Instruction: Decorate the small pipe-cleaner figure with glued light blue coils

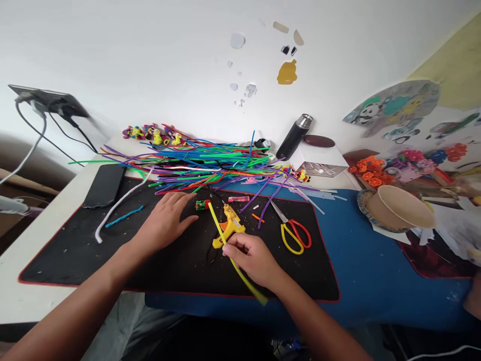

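My right hand (253,258) pinches a long yellow pipe cleaner (217,220) near its middle. Its upper end meets the red part of a small green and red piece (201,205), and its lower end hangs toward the mat's front edge. Fingers apart and holding nothing, my left hand (169,218) is just left of that piece. Partly behind the yellow pipe cleaner lies a yellow glue gun (233,220). Scissors (291,231) with one yellow and one red handle rest to the right. A blue twisted pipe cleaner (124,216) and a white one (112,213) lie left.
A black mat (158,271) covers the table. Behind it spreads a heap of coloured pipe cleaners (210,163). A phone (104,185) lies left. At the back right stand a black flask (293,138) and a white box (330,163); a bowl (406,206) is farther right.
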Tool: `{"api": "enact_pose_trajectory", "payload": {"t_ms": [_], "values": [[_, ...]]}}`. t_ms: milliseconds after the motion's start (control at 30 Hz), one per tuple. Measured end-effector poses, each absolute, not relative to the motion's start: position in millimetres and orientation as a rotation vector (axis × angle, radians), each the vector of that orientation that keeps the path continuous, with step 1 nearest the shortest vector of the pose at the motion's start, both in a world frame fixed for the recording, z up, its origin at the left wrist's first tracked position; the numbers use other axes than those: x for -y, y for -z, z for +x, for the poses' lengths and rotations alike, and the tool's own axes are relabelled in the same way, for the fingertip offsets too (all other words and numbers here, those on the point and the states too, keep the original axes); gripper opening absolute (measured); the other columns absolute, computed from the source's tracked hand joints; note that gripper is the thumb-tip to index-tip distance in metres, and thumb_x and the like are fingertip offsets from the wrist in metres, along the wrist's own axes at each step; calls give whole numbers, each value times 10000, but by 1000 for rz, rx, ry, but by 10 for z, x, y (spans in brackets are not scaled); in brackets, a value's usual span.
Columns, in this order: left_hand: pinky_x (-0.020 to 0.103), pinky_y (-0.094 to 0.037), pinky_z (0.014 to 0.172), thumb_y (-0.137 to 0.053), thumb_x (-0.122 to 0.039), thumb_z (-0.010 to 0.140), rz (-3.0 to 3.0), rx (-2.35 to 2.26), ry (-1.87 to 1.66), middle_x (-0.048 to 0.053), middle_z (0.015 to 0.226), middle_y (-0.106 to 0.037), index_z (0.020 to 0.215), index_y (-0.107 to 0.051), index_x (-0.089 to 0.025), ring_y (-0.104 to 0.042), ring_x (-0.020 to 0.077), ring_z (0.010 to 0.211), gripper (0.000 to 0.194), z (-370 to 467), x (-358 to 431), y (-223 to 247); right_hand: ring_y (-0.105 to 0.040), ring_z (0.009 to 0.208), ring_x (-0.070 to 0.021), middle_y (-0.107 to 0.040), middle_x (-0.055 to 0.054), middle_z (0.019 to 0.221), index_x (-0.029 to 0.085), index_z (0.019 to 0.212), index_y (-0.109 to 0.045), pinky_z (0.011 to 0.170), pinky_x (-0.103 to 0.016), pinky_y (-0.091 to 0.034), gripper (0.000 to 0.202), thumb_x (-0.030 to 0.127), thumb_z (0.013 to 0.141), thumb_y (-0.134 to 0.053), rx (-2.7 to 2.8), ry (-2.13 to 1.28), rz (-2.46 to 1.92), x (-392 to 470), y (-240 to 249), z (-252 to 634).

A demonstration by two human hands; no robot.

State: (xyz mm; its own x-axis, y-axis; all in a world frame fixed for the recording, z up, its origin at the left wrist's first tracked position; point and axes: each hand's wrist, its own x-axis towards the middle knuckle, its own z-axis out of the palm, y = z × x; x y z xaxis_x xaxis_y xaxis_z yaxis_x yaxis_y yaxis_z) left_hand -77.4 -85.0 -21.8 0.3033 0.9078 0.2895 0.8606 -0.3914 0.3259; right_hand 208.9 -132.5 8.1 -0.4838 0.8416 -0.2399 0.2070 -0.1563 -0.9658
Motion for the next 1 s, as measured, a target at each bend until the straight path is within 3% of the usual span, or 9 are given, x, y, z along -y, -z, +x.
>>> {"api": "enact_pose_trajectory", "payload": {"t_ms": [267,700,1000], "values": [[572,-460,1153,-616,-389,971,2454,-1596,-580,178,1384,-662,1454,-539,-174,-596,379,1304,534,-676,642,384,-421,510,-97,-465,67,590,193,799,-651,513,-251,-328,413,582,921,-712,1402,-1819,-1150,1342,-58,2064],[569,-510,1084,-549,-285,987,2449,-1528,-600,165,1301,-720,1370,-618,-182,-648,360,1226,403,-628,565,373,-427,524,-103,-470,58,605,195,799,-644,486,-245,-314,454,632,893,-724,1374,-1833,-1193,1361,21,2023],[517,-544,1048,-574,-316,998,2330,-1526,-755,134,1235,-715,1440,-565,-188,-668,325,1167,461,-570,718,200,-419,518,-97,-468,59,609,193,780,-628,495,-242,-323,479,646,903,-720,1340,-1859,-1141,1341,13,1967]]}}
